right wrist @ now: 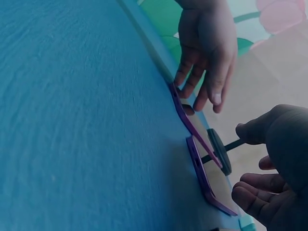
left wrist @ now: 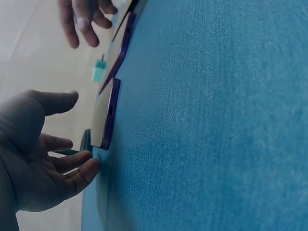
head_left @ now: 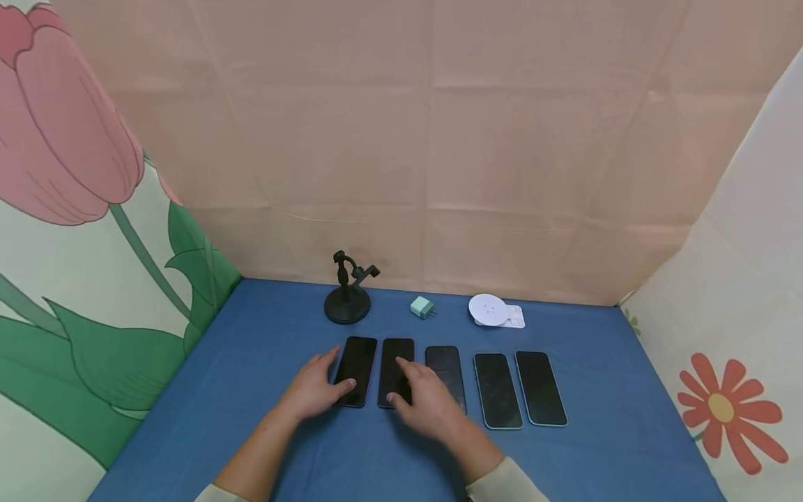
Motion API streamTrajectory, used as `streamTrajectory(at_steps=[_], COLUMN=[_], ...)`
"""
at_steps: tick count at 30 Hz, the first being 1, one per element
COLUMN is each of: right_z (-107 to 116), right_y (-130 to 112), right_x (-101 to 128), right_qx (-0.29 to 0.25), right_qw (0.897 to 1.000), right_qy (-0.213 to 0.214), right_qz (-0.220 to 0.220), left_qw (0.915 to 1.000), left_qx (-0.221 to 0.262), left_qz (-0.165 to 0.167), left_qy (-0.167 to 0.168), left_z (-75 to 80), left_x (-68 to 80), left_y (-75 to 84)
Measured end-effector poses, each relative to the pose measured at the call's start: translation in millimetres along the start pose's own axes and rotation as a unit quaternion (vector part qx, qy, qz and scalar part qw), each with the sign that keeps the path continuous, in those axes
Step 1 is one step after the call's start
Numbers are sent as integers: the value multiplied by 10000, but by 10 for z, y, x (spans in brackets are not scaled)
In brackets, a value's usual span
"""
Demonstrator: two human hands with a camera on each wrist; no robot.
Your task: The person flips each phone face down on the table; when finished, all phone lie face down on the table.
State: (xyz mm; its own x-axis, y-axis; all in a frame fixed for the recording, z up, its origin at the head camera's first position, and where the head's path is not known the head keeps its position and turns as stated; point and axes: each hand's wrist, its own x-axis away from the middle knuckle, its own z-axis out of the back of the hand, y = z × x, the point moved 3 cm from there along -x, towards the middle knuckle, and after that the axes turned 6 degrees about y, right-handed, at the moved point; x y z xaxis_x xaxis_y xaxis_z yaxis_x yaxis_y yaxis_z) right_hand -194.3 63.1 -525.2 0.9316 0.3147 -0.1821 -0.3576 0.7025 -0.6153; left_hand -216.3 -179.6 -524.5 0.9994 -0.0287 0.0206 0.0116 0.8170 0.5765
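Note:
Several phones lie in a side-by-side row, dark screens up. Over the leftmost phone (head_left: pixel 360 357), my left hand (head_left: pixel 311 388) has its fingers by the left edge and its thumb across the lower right part. The left wrist view shows that thumb and the fingers spread apart, with the fingertips beside the phone (left wrist: pixel 106 118). Above the second phone (head_left: pixel 394 354) hovers my right hand (head_left: pixel 429 404), thumb and fingers apart, with nothing between them. From the right wrist view, the second phone (right wrist: pixel 198 166) lies flat under these fingers. Just right of it, the middle phone (head_left: pixel 447 362) is partly hidden by the hand.
Two more phones, a fourth (head_left: pixel 498 394) and a fifth (head_left: pixel 541 390), lie at the right. Behind the row stand a black stand (head_left: pixel 347 304), a mint plug adapter (head_left: pixel 422 307) and a white disc (head_left: pixel 488 310) on a card. Fabric walls border the blue tabletop (head_left: pixel 602 362).

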Motion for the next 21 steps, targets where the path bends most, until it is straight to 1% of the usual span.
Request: streamTrajectory(at_steps=[7,13,21], right_z=[-124,-202,-278], right_y=[-50,-80,-158], right_x=[-11,-43,-92], right_qx=[-206,-358,-797], right_qw=[9997,9990,9958], right_qy=[-120,-225,-403], right_qz=[54,121,187], left_qw=[9998,9993,9982], left_qx=[140,333,577], left_qz=[79,148,116], left_qy=[-80,-124,-124], left_z=[15,10,-1], left_x=[24,3,-19], left_y=[8,0,-30])
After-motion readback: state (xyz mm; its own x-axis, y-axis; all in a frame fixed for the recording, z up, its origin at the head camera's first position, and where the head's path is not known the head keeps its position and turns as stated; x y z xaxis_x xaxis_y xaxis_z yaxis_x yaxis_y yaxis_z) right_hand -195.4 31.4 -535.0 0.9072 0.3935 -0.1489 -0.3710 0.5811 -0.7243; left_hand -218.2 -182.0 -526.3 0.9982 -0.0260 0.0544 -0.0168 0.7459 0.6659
